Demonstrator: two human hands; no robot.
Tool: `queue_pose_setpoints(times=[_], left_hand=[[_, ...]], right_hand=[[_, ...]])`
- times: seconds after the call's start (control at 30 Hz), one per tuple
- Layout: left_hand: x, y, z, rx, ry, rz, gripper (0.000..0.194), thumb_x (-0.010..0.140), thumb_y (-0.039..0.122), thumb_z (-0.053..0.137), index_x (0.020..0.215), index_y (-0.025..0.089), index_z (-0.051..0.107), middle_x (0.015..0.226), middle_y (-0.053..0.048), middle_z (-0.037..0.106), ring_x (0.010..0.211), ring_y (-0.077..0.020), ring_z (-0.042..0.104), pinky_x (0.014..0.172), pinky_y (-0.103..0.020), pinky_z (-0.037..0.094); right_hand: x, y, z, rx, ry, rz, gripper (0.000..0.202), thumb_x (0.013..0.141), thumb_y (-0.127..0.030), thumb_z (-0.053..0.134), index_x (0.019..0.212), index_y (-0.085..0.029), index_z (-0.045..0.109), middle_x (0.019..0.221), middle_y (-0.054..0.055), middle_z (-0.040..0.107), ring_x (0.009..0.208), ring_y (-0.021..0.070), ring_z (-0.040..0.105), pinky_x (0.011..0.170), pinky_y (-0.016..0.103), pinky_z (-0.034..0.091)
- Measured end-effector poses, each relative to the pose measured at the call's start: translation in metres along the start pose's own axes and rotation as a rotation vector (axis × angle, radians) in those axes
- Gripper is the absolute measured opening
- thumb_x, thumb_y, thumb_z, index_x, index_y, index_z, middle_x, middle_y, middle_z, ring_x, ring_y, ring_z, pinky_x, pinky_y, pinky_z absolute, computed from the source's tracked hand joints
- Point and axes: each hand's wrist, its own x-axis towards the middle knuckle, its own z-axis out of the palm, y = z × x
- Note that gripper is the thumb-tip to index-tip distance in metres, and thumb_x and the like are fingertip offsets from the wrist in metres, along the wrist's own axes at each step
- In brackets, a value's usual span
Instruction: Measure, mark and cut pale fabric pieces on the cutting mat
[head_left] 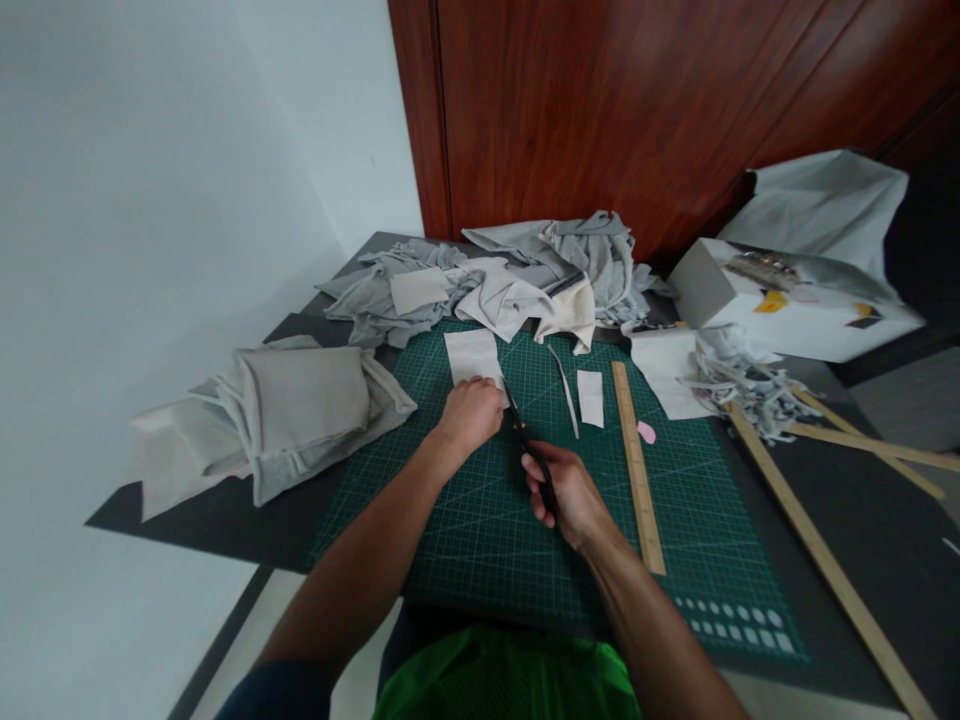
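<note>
My right hand grips a pair of black-handled scissors, their blades pointing away from me at the right edge of a white piece of fabric. Over the near edge of that fabric, my left hand is closed, holding it against the green cutting mat. Its fingertips are partly hidden from view. To the right of the scissors lie a narrow cut strip and a small white rectangle of fabric. A wooden ruler rests farther right, beside a pink scrap.
Folded grey fabric sits at the left, and crumpled cloth is heaped along the back. On the right are a pile of thin scraps, a long wooden stick and a white box. A wooden panel stands behind the table.
</note>
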Motion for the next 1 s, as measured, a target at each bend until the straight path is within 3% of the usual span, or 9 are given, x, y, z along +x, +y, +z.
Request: queue_pose_setpoints(times=[0.2, 1.0], left_hand=[[-0.001, 0.001, -0.003, -0.001, -0.011, -0.005, 0.026, 0.095, 0.016, 0.055, 0.092, 0.017, 0.081, 0.102, -0.013, 0.075, 0.106, -0.0274, 0.069, 0.094, -0.038, 0.053], [-0.001, -0.001, -0.006, -0.061, -0.034, -0.019, 0.027, 0.096, 0.018, 0.054, 0.090, 0.018, 0.080, 0.105, -0.012, 0.075, 0.108, -0.0271, 0.068, 0.096, -0.038, 0.053]], right_hand=[[0.002, -0.001, 0.006, 0.016, 0.031, 0.016, 0.031, 0.069, -0.047, 0.070, 0.080, -0.021, 0.057, 0.056, -0.008, 0.048, 0.034, 0.0091, 0.044, 0.028, 0.021, 0.023], [0.023, -0.007, 0.006, -0.012, 0.011, -0.014, 0.030, 0.069, -0.045, 0.072, 0.078, -0.021, 0.057, 0.055, -0.008, 0.047, 0.035, 0.0087, 0.043, 0.029, 0.021, 0.022]])
